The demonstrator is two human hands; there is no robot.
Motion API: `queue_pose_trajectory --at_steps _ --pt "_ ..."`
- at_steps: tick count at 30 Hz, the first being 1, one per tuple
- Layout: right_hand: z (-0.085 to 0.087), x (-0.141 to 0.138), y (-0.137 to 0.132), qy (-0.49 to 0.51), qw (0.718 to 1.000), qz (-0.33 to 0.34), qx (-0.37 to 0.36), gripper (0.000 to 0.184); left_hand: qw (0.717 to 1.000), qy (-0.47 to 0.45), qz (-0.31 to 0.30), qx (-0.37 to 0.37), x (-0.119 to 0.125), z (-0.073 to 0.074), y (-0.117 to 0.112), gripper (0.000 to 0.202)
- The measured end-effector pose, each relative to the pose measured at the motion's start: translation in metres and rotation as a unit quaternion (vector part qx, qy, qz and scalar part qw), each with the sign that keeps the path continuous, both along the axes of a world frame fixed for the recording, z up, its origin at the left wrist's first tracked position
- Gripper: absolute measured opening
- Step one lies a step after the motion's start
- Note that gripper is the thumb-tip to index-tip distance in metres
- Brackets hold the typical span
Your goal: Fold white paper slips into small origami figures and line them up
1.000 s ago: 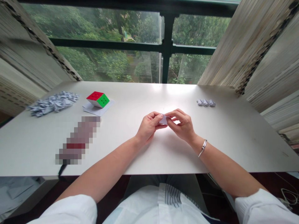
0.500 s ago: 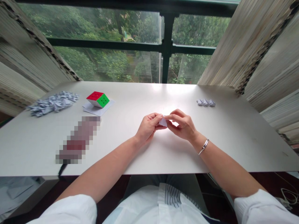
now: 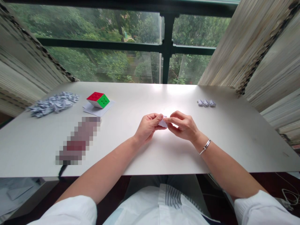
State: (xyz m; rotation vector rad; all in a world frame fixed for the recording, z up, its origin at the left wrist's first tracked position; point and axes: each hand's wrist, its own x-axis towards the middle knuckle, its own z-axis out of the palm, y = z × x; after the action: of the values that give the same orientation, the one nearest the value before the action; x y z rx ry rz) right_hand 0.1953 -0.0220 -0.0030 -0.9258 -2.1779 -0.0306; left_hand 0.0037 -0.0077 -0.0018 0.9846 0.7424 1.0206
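A small folded piece of white paper (image 3: pixel 162 122) is pinched between both my hands just above the middle of the grey table (image 3: pixel 131 147). My left hand (image 3: pixel 148 126) curls its fingers round the paper's left side. My right hand (image 3: pixel 183 125) pinches the right side with thumb and forefinger; a silver bracelet sits on that wrist. Most of the paper is hidden by my fingers.
A heap of folded paper pieces (image 3: pixel 53 102) lies at the far left. A colourful puzzle cube (image 3: pixel 98 99) rests on white paper sheets (image 3: pixel 93 109). A short row of folded pieces (image 3: pixel 206 102) sits at the right. A blurred object (image 3: pixel 78 140) lies near the front left.
Both hands have stayed in the same spot; the fingers have shifted slightly on the paper, which now shows less between them.
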Motion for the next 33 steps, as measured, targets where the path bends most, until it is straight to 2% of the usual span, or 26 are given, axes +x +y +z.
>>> queue_pose_trajectory --at_steps 7,9,12,14,17,20,22,33 --pt "-0.003 0.001 0.002 0.017 1.0 0.002 -0.003 0.025 1.0 0.002 0.018 -0.014 0.0 0.002 0.001 0.031" --pt "-0.003 -0.001 0.002 0.044 0.999 0.0 -0.026 0.025 1.0 0.002 0.025 -0.016 0.0 0.002 0.002 0.031" --pt "-0.001 -0.007 0.001 0.137 0.986 0.01 -0.093 0.025 0.999 -0.001 0.044 -0.009 0.0 0.002 0.003 0.033" --pt "0.0 -0.011 0.001 0.219 0.963 0.011 -0.16 0.025 0.998 0.001 0.068 0.004 0.0 0.0 0.004 0.035" --pt "0.002 -0.015 0.002 0.315 0.91 0.013 -0.268 0.028 0.995 0.016 0.09 0.031 0.001 -0.002 0.005 0.037" --pt "0.003 -0.016 0.005 0.348 0.862 0.023 -0.368 0.032 0.994 0.041 0.086 0.06 0.001 -0.004 0.004 0.036" --pt "0.003 -0.015 0.006 0.345 0.846 0.017 -0.405 0.032 0.992 0.058 0.084 0.07 0.0 -0.005 0.003 0.036" --pt "0.005 -0.014 0.006 0.325 0.84 -0.015 -0.434 0.022 0.996 0.054 0.058 0.041 0.002 -0.006 0.004 0.035"
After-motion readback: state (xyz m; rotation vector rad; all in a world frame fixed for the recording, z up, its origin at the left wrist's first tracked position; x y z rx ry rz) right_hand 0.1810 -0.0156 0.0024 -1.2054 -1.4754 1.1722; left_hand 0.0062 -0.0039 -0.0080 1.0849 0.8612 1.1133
